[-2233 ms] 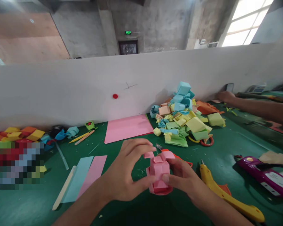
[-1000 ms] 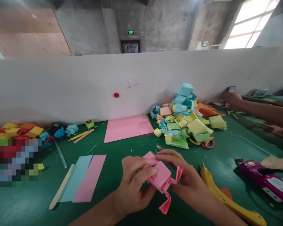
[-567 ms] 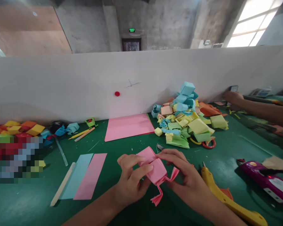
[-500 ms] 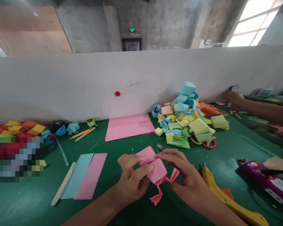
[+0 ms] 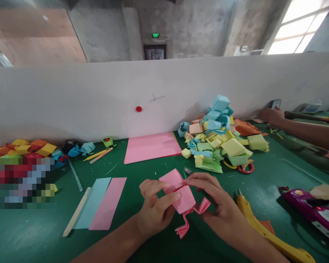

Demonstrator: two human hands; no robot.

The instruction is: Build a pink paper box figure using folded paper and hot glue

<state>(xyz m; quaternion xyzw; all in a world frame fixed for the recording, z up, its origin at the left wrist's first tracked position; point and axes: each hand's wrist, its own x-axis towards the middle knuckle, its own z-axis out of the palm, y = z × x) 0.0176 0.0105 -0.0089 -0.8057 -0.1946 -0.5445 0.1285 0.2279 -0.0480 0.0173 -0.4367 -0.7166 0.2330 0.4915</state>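
Between my hands, just above the table, is a pink paper figure made of two folded box shapes set against each other. Two pleated paper strips hang from its lower end like legs. My left hand pinches it from the left, thumb on the lower box and index finger on the upper one. From the right, my right hand grips it with fingertips at the seam between the boxes. Its thumb is partly hidden behind a pleated strip.
Left of my hands lie blue and pink paper strips and a flat stick. A yellow glue gun and a purple device are on the right. Folded papers are heaped behind; a co-worker's hand is far right.
My hands keep almost the same grip on the pink paper figure. The whole view has shifted slightly, and the co-worker's hand has moved a little by the phone-like object.
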